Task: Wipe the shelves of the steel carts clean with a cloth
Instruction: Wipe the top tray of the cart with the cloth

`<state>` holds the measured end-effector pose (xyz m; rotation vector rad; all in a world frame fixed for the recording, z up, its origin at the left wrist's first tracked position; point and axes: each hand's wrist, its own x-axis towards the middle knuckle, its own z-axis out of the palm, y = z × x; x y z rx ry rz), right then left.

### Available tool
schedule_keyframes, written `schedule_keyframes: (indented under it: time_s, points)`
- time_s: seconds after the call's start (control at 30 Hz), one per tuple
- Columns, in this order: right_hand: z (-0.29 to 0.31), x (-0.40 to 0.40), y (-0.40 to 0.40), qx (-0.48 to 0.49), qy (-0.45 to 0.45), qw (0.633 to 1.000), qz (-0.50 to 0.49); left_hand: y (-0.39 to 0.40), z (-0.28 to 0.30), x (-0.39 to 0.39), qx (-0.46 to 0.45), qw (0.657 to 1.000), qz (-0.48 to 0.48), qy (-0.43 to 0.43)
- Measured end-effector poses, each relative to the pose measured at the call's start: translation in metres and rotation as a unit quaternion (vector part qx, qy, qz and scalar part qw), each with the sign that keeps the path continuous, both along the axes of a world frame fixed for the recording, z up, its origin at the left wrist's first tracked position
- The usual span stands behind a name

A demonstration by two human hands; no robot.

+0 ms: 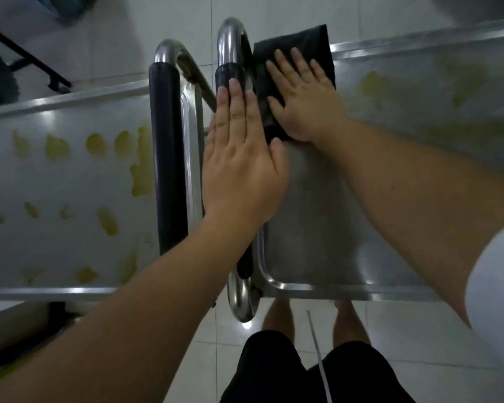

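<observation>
Two steel carts stand side by side below me. The right cart's top shelf (317, 228) carries a folded black cloth (317, 39) at its far left corner. My right hand (303, 103) presses flat on the cloth with straight, spread fingers. My left hand (239, 158) lies flat with straight fingers over the right cart's black-padded handle (230, 77), at the shelf's left edge. The left cart's shelf (70, 184) is covered in yellow-green smears. Fainter yellow smears show on the right shelf farther right (419, 94).
The left cart's black-padded handle (166, 141) runs parallel to the right cart's handle, close beside it. White tiled floor (405, 330) lies under the carts. My legs in black shorts (303, 370) stand at the right cart's near edge. A dark frame (26, 59) sits at the far left.
</observation>
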<state>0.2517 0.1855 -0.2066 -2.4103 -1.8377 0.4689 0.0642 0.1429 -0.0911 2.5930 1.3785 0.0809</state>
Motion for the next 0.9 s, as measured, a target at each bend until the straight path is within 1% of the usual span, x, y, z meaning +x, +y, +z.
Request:
schedule_keyframes:
  time_s: [0.1, 0.17, 0.27, 0.43, 0.5, 0.57, 0.63, 0.73, 0.8, 0.9]
  points:
    - [0.002, -0.009, -0.021, -0.003, 0.001, 1.000, -0.002, 0.002, -0.002, 0.000, 0.009, 1.000, -0.003, 0.004]
    - [0.005, -0.021, -0.058, -0.003, 0.000, 1.000, -0.005, 0.003, -0.002, 0.001, 0.010, 1.000, -0.006, 0.009]
    - [0.007, -0.048, -0.139, -0.017, -0.005, 1.000, -0.009, 0.003, 0.000, 0.001, 0.004, 1.000, -0.011, 0.020]
    - [0.002, -0.105, -0.305, -0.042, 0.017, 0.999, 0.007, 0.002, 0.001, 0.002, 0.008, 0.999, -0.012, 0.037]
    - [0.000, -0.108, -0.337, -0.055, 0.020, 0.998, 0.018, 0.001, 0.001, 0.002, 0.008, 0.999, -0.011, 0.041]
    - [-0.001, -0.096, -0.331, -0.057, 0.022, 0.998, 0.025, -0.001, 0.001, 0.002, 0.010, 0.999, -0.010, 0.046]
    - [-0.003, -0.074, -0.304, -0.034, 0.018, 0.999, 0.015, -0.001, 0.002, 0.002, 0.009, 0.999, -0.009, 0.049]
    - [-0.002, -0.021, -0.242, -0.002, -0.007, 1.000, -0.009, -0.002, 0.003, 0.002, 0.022, 0.998, -0.011, 0.059]
    - [0.000, 0.016, -0.194, -0.013, -0.022, 1.000, -0.010, -0.004, 0.004, 0.003, 0.030, 0.997, -0.013, 0.069]
    - [0.001, 0.060, -0.125, -0.026, -0.014, 1.000, -0.006, -0.004, 0.005, 0.005, 0.040, 0.996, -0.010, 0.076]
